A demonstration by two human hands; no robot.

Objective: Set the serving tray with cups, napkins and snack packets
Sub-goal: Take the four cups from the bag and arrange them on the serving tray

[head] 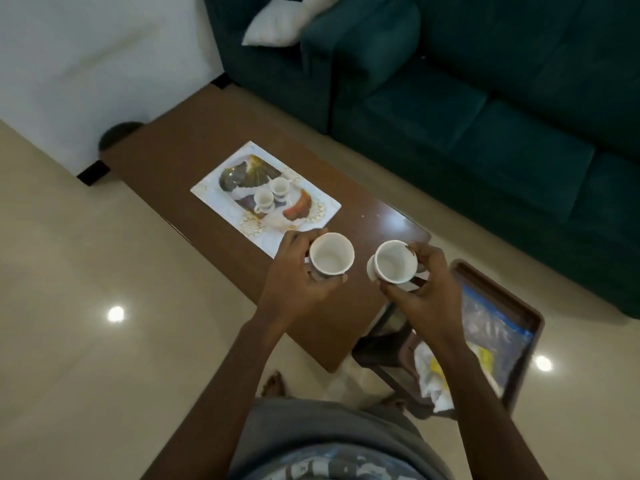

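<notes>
Tabletop (180,157) patterned tray (207,190) holds two cups (263,199) (279,187); left hand (294,275) and right hand (427,285) fingers (298,239) grip one cup each (331,253) (394,261).

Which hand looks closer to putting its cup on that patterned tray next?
Left, probably. The left hand holds its cup at the near corner of the tray; the right hand is farther off.

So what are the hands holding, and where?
A white cup each. The left hand wraps round the side of the left cup; the right hand grips the side of the right cup.
</notes>
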